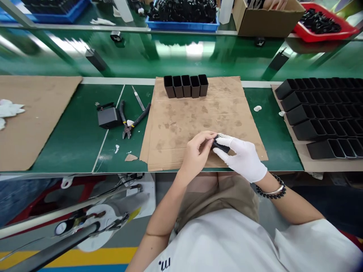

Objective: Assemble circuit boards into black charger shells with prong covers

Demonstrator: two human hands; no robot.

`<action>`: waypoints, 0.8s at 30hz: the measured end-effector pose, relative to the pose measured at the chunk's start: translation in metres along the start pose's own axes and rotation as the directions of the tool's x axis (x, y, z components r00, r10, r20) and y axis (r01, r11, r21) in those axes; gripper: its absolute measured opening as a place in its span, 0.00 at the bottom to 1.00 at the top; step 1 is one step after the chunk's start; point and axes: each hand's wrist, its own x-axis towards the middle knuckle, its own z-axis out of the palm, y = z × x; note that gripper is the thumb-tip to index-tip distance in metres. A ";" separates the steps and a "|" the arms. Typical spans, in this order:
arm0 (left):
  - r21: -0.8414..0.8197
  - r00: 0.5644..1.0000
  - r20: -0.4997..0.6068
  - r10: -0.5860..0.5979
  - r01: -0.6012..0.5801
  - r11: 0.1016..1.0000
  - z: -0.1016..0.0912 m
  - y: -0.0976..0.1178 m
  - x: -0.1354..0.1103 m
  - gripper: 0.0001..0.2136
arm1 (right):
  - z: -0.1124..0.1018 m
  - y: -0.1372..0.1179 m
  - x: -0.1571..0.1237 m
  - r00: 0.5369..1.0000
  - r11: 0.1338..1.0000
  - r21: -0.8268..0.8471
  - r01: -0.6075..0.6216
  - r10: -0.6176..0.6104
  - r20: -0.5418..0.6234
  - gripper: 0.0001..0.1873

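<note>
Both hands meet over the near part of a stained cardboard sheet (193,117). Between them is a small black box-shaped plastic housing (221,146), partly covered by the fingers. My left hand (196,154) is bare and pinches the housing's left end with thumb and fingertips. On my right hand (243,155) is a white glove; its fingers close round the right part of the same housing. Toward the sheet's far edge stand several black open-topped housings (186,87) in a row, side by side.
Left of the sheet lie cutting pliers (127,129), a slim pointed metal tool (138,97) and a black block (109,118). Several rows of black housings (323,130) fill a cardboard at right. Beyond, a shelf holds a blue tray (183,26), a carton (266,22) and a red tray (326,32).
</note>
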 end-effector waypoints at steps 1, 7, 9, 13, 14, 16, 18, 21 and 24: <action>0.007 1.000 0.005 0.001 -0.001 1.000 0.000 0.000 0.000 0.08 | 0.002 0.001 0.001 1.000 1.000 0.015 -0.003 0.003 -0.006 0.09; -0.041 0.992 -0.072 -0.101 0.098 0.994 -0.009 0.002 -0.011 0.08 | -0.013 -0.003 0.008 1.000 1.000 0.018 -0.012 0.012 0.009 0.08; -0.083 0.982 -0.143 -0.122 0.111 0.990 -0.010 0.003 -0.013 0.08 | -0.016 -0.006 0.006 0.998 0.999 0.023 -0.031 0.032 -0.047 0.09; -0.117 0.968 -0.217 -0.126 0.103 0.988 -0.009 0.004 -0.014 0.06 | -0.002 -0.004 -0.002 0.996 0.973 0.221 -0.071 0.082 -0.039 0.05; -0.121 0.969 -0.210 -0.131 0.107 0.987 -0.008 0.004 -0.014 0.06 | 0.002 -0.003 -0.003 0.996 0.960 0.267 -0.085 0.092 -0.016 0.05; -0.128 0.973 -0.183 -0.141 0.119 0.985 -0.007 0.004 -0.014 0.05 | 0.006 0.001 -0.005 0.991 0.940 0.314 -0.134 0.123 0.053 0.07; -0.129 0.975 -0.167 -0.146 0.125 0.984 -0.008 0.003 -0.015 0.05 | 0.005 0.003 -0.004 0.983 0.926 0.336 -0.172 0.140 0.118 0.09; -0.123 0.975 -0.173 -0.140 0.120 0.985 -0.009 0.001 -0.017 0.06 | -0.003 0.003 -0.001 0.977 0.914 0.357 -0.195 0.148 0.155 0.10; -0.096 0.989 -0.099 -0.105 0.095 0.991 -0.011 0.000 -0.017 0.09 | -0.006 0.002 0.002 0.979 0.907 0.381 -0.181 0.130 0.157 0.09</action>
